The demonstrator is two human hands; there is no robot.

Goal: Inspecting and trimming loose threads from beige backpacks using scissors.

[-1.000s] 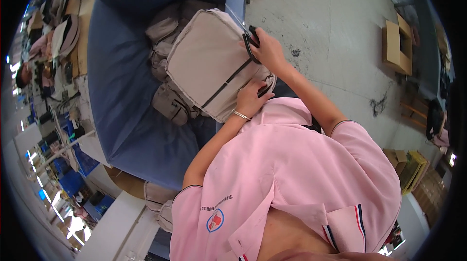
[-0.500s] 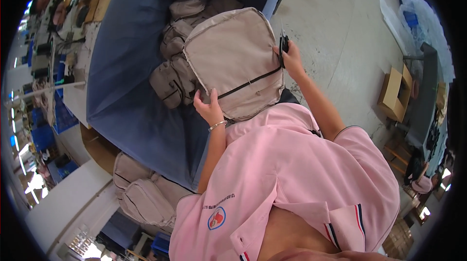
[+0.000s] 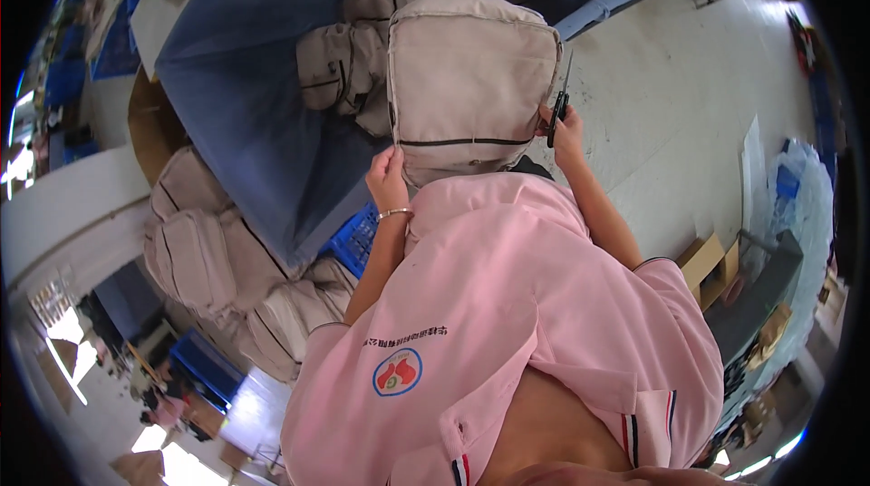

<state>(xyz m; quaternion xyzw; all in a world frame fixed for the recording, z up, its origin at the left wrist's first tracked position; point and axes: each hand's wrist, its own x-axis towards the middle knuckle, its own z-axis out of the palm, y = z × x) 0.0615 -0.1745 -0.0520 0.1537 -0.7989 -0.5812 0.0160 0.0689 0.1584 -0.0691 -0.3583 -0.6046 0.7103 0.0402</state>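
The bag (image 3: pixel 476 73) sits at the near side of the bin (image 3: pixel 240 69), its support hidden. The left hand (image 3: pixel 387 179) pinches one corner; the right hand (image 3: pixel 569 140) grips scissors (image 3: pixel 559 110), pointing toward the bin's right rim. A careless wrist turn could nick the fabric; a loosened pinch could drop the bag onto other bags (image 3: pixel 324 64) inside the bin

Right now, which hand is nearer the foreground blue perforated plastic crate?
Left. Left hand, at the lower left of the beige fabric bag, appears above the crate; right hand, holding black-handled scissors, is across the bag.
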